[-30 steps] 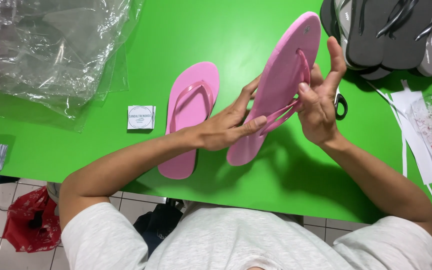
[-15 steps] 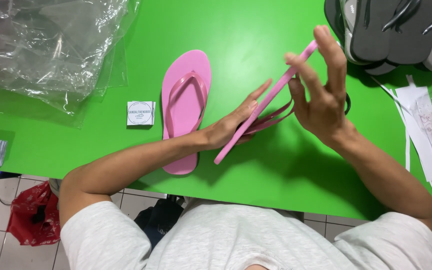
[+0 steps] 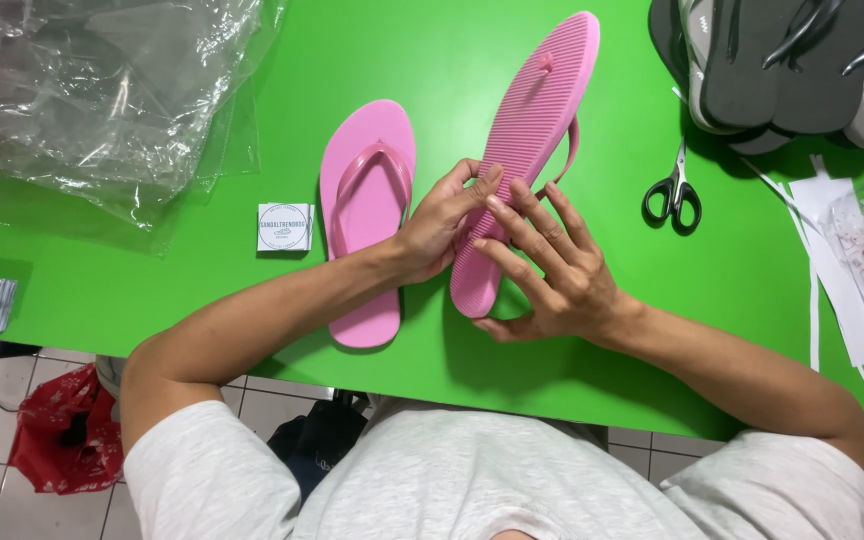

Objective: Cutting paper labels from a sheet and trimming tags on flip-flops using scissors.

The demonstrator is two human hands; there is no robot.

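Note:
I hold a pink flip-flop sole-up over the green table, its ribbed underside facing me and its strap hanging below. My left hand grips its left edge near the heel. My right hand lies flat on the sole with fingers spread, thumb under the heel. A second pink flip-flop lies strap-up on the table just left of my left hand.
Black-handled scissors lie to the right. A stack of grey flip-flops sits at the top right. White paper strips and plastic lie at the right edge. Crumpled clear plastic bags fill the top left. A small white card lies near the left flip-flop.
The held flip-flop has turned from edge-on to sole-up and dropped lower. My right hand moved from its upper edge down onto the sole.

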